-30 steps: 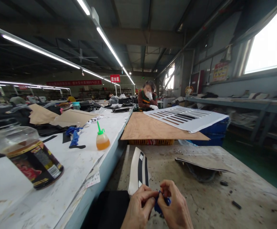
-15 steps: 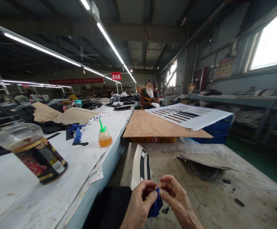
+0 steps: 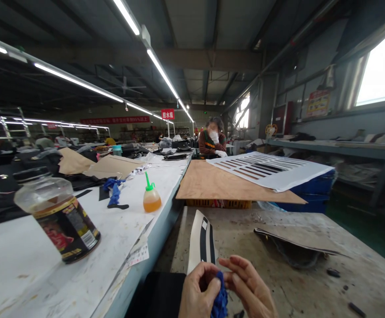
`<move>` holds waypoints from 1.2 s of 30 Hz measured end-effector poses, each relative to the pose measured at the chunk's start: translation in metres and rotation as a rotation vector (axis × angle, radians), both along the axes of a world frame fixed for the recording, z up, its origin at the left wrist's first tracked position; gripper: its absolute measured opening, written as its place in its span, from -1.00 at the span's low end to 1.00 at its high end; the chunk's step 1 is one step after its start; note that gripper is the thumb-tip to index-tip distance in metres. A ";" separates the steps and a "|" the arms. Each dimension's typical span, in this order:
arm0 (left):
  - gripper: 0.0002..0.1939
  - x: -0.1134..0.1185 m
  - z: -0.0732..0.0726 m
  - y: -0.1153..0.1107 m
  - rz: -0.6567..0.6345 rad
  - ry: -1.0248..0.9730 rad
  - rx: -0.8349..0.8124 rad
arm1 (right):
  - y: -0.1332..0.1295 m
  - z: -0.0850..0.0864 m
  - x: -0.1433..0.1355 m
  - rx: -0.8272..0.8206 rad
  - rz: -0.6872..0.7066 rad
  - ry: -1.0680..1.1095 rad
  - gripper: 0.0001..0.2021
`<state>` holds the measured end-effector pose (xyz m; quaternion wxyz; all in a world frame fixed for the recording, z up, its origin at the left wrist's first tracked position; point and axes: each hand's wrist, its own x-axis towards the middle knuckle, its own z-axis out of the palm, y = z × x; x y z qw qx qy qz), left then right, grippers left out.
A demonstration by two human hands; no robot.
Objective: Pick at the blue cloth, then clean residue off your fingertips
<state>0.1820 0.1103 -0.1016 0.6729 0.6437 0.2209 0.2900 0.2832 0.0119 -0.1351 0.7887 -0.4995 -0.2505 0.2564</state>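
Left hand and right hand: together, both pinching blue cloth wad low over worktable | nearby: striped template, black scrap | risk: loose pinch may drop wad off near edge.

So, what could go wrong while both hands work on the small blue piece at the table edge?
The blue piece is pinched between the left hand and right hand at the frame's lower edge, so it may slip unseen. The black-and-white strip lies just beyond and could be nudged.
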 end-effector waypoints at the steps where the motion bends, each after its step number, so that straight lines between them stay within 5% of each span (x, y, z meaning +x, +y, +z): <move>1: -0.88 0.000 -0.001 0.001 0.016 -0.002 0.014 | 0.000 0.000 0.001 -0.002 -0.015 0.005 -0.53; 14: -0.91 -0.004 0.003 -0.002 0.039 -0.006 0.200 | 0.006 -0.006 -0.010 0.001 -0.019 -0.015 -0.54; 22: -0.71 0.001 -0.010 -0.002 -0.016 -0.017 -0.039 | 0.008 -0.005 -0.013 0.027 0.050 0.063 -0.53; 29: -0.79 -0.002 -0.004 -0.008 0.151 -0.048 0.283 | 0.001 0.003 -0.016 -0.069 -0.062 -0.136 -0.62; 36: -0.84 0.002 -0.012 -0.011 0.181 -0.021 0.498 | -0.005 0.005 -0.012 -0.170 -0.130 -0.316 -0.65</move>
